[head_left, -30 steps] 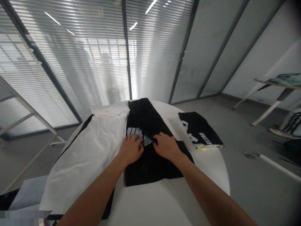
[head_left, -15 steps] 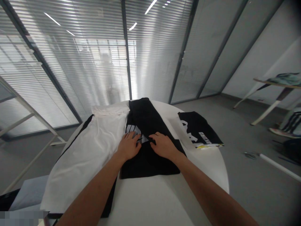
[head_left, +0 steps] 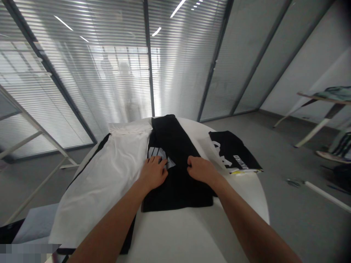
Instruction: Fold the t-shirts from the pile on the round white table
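Note:
A folded black garment [head_left: 175,182] with a white print lies in the middle of a round white table [head_left: 178,233]. My left hand [head_left: 153,172] rests flat on its left part, fingers spread over the print. My right hand [head_left: 201,170] presses on the garment's right side, fingers curled down onto the cloth. A white garment [head_left: 106,175] lies spread out to the left, touching the black one.
A second black garment with white lettering [head_left: 236,153] sits at the table's right edge, on a clear bag. Glass walls with blinds stand behind. A slanted metal frame [head_left: 35,135] is at left; other tables [head_left: 320,98] and clothes at far right.
My right hand has slid to the right across the black garment, away from my left hand. The left hand stays over the print. The garment's right side lies a little wider.

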`<state>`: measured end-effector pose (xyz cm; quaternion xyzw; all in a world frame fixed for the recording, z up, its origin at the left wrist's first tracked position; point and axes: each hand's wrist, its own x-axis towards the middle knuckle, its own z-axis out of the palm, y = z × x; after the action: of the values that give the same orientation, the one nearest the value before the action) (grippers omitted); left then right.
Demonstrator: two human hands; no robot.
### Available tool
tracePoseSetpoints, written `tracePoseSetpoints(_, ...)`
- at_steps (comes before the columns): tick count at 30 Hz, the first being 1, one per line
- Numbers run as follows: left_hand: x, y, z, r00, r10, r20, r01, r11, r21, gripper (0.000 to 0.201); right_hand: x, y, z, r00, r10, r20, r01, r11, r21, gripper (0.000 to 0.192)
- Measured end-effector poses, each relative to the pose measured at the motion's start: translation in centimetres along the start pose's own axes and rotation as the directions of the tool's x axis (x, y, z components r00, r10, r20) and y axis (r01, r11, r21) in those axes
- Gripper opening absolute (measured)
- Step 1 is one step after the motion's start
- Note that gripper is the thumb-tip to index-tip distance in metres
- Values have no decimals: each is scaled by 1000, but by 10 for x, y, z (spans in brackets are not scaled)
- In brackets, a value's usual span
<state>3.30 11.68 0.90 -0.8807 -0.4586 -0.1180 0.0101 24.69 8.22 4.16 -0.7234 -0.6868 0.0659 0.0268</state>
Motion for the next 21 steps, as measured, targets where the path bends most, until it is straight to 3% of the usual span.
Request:
tracePoseSetpoints(7,0,1,-4,1000,-3,-4,3,1000,-19,40,4,0,-1,996,-28,-82,38,991,125,15)
tracePoseSetpoints(13,5,-2,-1,997,-62,-35,57,989,-135,28,-1,-7,-12,988,-45,-147,81,964,252,12)
tracePoseSetpoints(17,8,-7,-2,989,-131,-67,103,941,-322,37,-5,-15,-14,981,-111,-157,170,880,444,9)
tracePoseSetpoints(21,8,-10,-4,988,-146,-40,99,823,-559,48,-9,-24,-9,959,-255,-124,276,745,608,9)
